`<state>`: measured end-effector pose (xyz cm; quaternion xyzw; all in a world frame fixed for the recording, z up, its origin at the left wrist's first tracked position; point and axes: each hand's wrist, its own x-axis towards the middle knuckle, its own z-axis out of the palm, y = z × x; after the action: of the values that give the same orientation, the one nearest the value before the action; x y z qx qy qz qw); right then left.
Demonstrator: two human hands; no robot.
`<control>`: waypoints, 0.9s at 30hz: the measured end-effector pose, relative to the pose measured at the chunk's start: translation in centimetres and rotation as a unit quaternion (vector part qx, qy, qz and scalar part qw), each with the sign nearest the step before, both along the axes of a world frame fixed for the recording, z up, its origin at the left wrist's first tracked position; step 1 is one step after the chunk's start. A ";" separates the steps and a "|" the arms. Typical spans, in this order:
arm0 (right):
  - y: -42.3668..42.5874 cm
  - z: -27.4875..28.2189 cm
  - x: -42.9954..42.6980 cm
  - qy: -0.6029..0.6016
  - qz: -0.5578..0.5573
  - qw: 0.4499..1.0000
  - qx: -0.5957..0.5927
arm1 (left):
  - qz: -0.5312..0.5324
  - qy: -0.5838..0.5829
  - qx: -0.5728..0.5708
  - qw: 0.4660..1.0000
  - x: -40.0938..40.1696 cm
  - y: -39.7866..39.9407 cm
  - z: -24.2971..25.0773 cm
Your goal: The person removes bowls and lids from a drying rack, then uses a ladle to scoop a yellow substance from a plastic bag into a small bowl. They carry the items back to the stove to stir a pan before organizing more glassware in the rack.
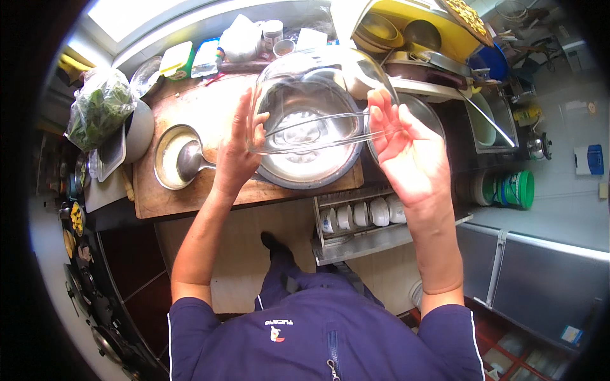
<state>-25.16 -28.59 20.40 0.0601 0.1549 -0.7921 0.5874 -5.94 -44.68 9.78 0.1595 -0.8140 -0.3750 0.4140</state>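
A clear glass bowl (pixel 321 102) is held up between both my hands, tilted so that its rim faces me. My left hand (pixel 239 143) grips its left side, and my right hand (pixel 412 152) supports the right side with the palm turned up. Below the glass, a wide metal basin (pixel 310 177) stands on the wooden board (pixel 219 195); its inside shows through the glass. To the left of my left hand, a small metal bowl (pixel 159 171) holds a pale substance. A large metal spoon (pixel 188 159) rests in it, its handle partly hidden behind my left hand.
A bag of leafy greens (pixel 102 105) sits on a grey pot (pixel 143 124) at left. Jars and packages line the window side. Below the counter, an open pull-out rack (pixel 352 251) holds several white bowls (pixel 360 214). A sink (pixel 491 119) and green bucket (pixel 519 189) are at right.
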 end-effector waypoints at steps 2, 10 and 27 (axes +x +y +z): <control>1.3 1.6 1.2 0.015 -0.022 1.000 0.014 | 0.007 0.059 0.126 0.990 -0.6 2.1 0.0; 4.4 4.5 6.4 0.028 -0.101 0.994 -0.003 | 0.077 0.154 0.571 0.803 -2.8 10.3 -5.1; 6.1 6.6 15.8 0.067 -0.140 0.987 -0.051 | 0.048 0.138 0.452 0.880 2.3 8.0 -1.0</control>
<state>-9.36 -22.50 27.00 -0.0022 0.1429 -0.8756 0.4613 -3.68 -36.64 8.75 0.3148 -0.4821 -0.6999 0.4226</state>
